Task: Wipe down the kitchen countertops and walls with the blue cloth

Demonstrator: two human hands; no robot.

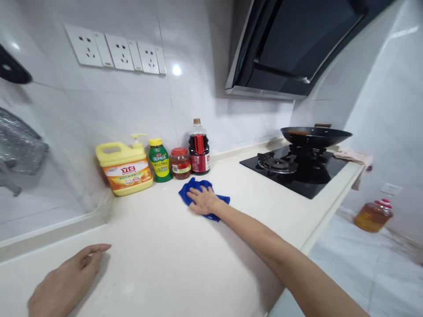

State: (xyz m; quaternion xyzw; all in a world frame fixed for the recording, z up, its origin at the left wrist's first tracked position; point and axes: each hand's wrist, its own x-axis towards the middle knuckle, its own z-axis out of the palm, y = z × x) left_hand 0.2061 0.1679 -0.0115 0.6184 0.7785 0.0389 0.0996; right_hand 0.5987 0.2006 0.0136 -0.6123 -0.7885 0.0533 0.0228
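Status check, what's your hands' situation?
Right hand flat on blue cloth, on countertop. Left hand empty, on countertop. Red-lidded jar just beyond cloth.

The blue microfibre cloth (202,196) looks soft and matt, the cream stone desk (158,251) smooth and satiny, the black glass hob (297,180) glossy, the yellow plastic dish-soap jug (124,169) shiny.

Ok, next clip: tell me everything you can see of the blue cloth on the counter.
The blue cloth is bright blue, soft-looking and fabric-like, possibly microfibre, with no visible pattern. It lies bunched and unevenly spread on the pale countertop, with its ends showing on either side of the right hand, which rests flat on top and covers its middle. It sits in front of the red-lidded jar and dark sauce bottle, apparently not touching them.
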